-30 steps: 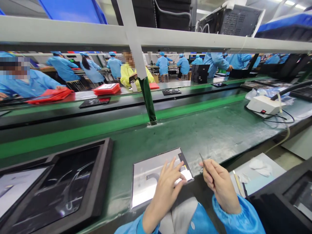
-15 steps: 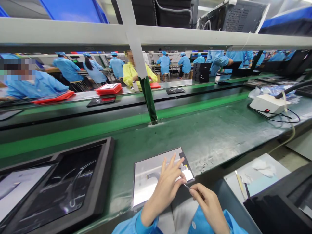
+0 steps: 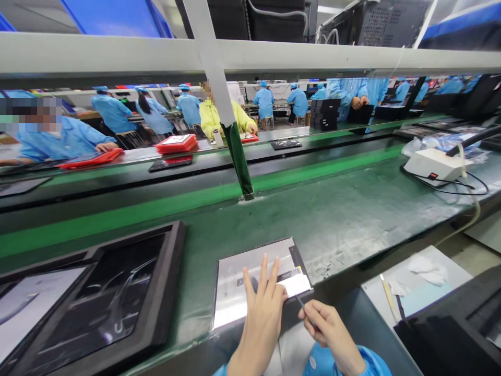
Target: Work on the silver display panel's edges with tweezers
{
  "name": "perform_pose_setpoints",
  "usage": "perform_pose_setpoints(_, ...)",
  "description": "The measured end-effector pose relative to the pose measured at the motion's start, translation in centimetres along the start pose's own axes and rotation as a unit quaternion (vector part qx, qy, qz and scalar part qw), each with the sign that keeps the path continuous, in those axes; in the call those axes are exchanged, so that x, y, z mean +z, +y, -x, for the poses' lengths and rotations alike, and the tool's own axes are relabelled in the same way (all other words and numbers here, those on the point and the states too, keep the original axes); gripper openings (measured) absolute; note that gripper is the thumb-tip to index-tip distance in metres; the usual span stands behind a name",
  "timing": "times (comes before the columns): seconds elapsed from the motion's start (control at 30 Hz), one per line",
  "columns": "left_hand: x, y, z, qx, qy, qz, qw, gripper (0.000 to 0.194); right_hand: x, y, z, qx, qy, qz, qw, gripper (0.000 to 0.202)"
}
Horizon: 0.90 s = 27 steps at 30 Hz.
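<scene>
A flat display panel [image 3: 230, 297] with a silvery back lies on the green bench near its front edge. A dark strip and a bright white patch [image 3: 295, 284] show along its right side. My left hand [image 3: 262, 308] rests over the panel, its fingers stretched out and spread. Pinched in my right hand [image 3: 326, 326] is a thin, dark pointed tool [image 3: 299, 302]. Its tip reaches the panel's near right edge, just right of my left thumb. Whether the tip touches the panel, I cannot tell.
At left stands a black foam tray [image 3: 172, 271] holding panels. A green post [image 3: 239, 162] rises from the bench. Beyond it runs a conveyor with red sleeves [image 3: 177, 143]; co-workers sit behind. A white device [image 3: 434, 166] is at right, a side table [image 3: 450, 256] below it.
My left hand has shifted left and toward me, uncovering more of the white patch. The right hand with the tool has dropped slightly lower, its tool now at a steeper angle.
</scene>
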<state>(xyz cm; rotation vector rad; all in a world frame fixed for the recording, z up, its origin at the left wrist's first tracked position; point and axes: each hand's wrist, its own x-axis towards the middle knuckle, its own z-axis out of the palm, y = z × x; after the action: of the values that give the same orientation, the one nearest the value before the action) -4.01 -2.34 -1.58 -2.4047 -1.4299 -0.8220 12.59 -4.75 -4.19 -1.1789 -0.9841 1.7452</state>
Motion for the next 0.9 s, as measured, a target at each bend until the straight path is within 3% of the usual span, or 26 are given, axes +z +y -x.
perform_pose_setpoints(0.13, -0.8, 1.1, 1.0, 0.057, -0.026, 0.005, 0.998, 0.024, 0.2, 0.1, 0.2, -0.014, 0.008, 0.035, 0.999, 0.063)
perform_pose_setpoints(0.27, -0.5, 1.4, -1.5, 0.122, -0.083, 0.054, 0.988, 0.019, 0.0, -0.5, 0.5, -0.055, 0.041, 0.085, 0.994, 0.062)
perform_pose_setpoints(0.43, 0.6, 0.6, -3.9, 0.057, -0.035, 0.016, 0.998, 0.021, -0.2, -0.7, 0.5, -0.093, 0.072, 0.096, 0.988, 0.055)
perform_pose_setpoints(0.6, 0.3, 0.4, -1.2, 0.031, 0.011, -0.054, 0.998, 0.026, 0.0, 0.6, -0.1, -0.035, 0.05, 0.018, 0.998, 0.06)
perform_pose_setpoints(0.73, 0.2, 1.8, 0.6, 0.028, 0.042, -0.053, 0.997, 0.028, 0.2, 1.5, -0.3, -0.057, 0.063, 0.014, 0.996, 0.059)
perform_pose_setpoints(0.8, 0.3, 2.4, 0.1, 0.045, 0.034, -0.015, 0.998, 0.026, 0.2, 1.3, -0.1, -0.083, 0.071, 0.023, 0.994, 0.056)
perform_pose_setpoints(0.9, 0.4, 2.4, -1.7, 0.078, -0.024, 0.032, 0.996, 0.02, 0.0, 0.5, 0.4, -0.093, 0.062, 0.051, 0.992, 0.052)
